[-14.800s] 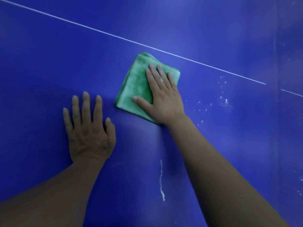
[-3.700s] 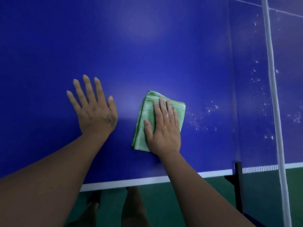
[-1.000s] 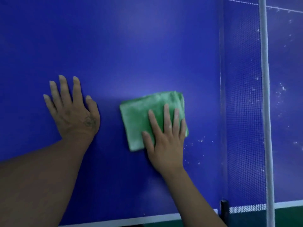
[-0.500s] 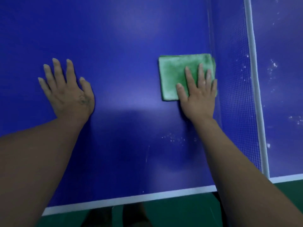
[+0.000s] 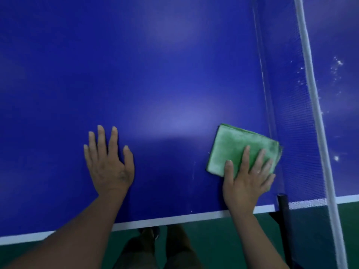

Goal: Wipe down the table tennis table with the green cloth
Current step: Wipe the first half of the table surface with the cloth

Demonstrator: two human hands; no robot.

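The folded green cloth point(image 5: 231, 148) lies flat on the blue table tennis table point(image 5: 155, 74), close to the net and the near edge. My right hand point(image 5: 246, 179) presses on the cloth's near right part with straight, spread fingers. My left hand point(image 5: 109, 164) rests flat on the bare table surface to the left, fingers spread, holding nothing.
The net point(image 5: 291, 113) with its white top band point(image 5: 314, 98) runs along the right. Its black post point(image 5: 283, 210) clamps at the table's white edge line point(image 5: 174, 220). White specks point(image 5: 337, 66) dot the surface beyond the net. Green floor point(image 5: 223, 239) and my legs show below.
My right hand has drawn the cloth back along the net toward the near edge. The left hand stays flat on the table.
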